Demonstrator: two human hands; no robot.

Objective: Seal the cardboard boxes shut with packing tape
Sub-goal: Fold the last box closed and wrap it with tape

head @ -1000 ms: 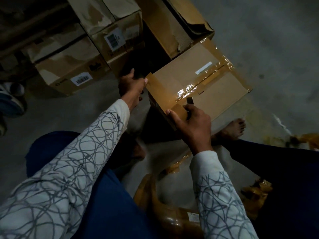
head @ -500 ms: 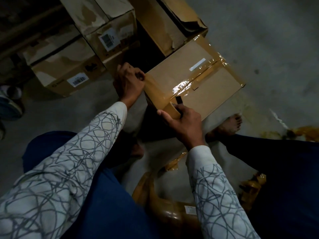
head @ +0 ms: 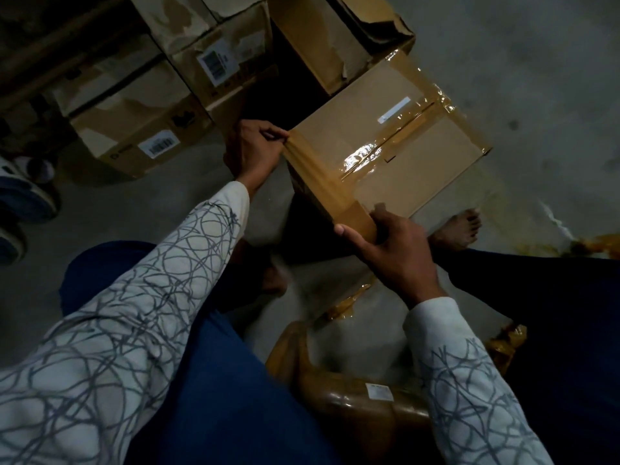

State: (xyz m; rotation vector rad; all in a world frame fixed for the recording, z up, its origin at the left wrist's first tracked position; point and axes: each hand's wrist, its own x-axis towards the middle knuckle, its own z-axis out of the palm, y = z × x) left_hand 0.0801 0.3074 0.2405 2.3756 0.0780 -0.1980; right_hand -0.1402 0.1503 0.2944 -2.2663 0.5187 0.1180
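Head view, and everything is easiest placed from the box (head: 339,129) being sealed on the floor (head: 536,62). Nearest of all, on the person's side of that box, sits a wrapped parcel (head: 362,407) already swathed in brown tape, with crumpled tape scraps (head: 345,307) between it and the box.

At the box's near corner, the right hand (head: 399,253) has its fingers curled round what looks like the tape roll (head: 360,219), holding it against the corner. I'd say that keeps the line taut and lets more tape pay out. A bare foot (head: 458,226) rests just beside the box on the same side, perhaps steadying it.

Along the box's left edge runs the tape strip (head: 318,176), stretched from the roll up to the left corner. There the left hand (head: 255,152) pinches its free end, fingers clamped together on it, seemingly to anchor it. The centre seam on top already shines with tape, so this looks like an edge pass.

Beyond the box stand labelled cartons (head: 134,129) and one torn open carton (head: 322,38), none visibly taped, probably waiting their turn.
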